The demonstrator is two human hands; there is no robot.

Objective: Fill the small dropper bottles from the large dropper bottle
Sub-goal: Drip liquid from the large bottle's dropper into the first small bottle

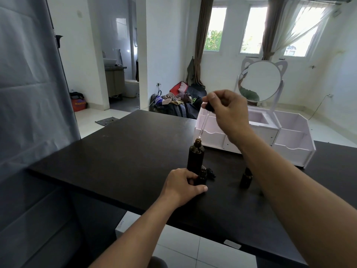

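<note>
At the centre of the frame the large dropper bottle [195, 157] stands upright and uncapped on the dark counter [108, 161]. Above it the right hand [227, 111] pinches the black bulb of the dropper [205, 120] between thumb and fingertips, the glass tube slanting down so that its tip hangs just over the bottle's open neck. Low in the middle, the left hand [183, 185] grips a small dropper bottle [201, 177] that stands open on the counter, touching or just in front of the large bottle's base. A loose black cap [211, 172] lies just right of it. Further right a second small dropper bottle [246, 177] stands capped, partly hidden behind the right forearm. Behind the bottles, at right of centre, a white organiser [289, 140] with a cat-eared round mirror [259, 82] sits on the counter; the right hand and wrist cover part of its front. A grey curtain [29, 84] fills the left edge, and a pile of bags and clothes [177, 101] lies on the floor beyond the counter.
</note>
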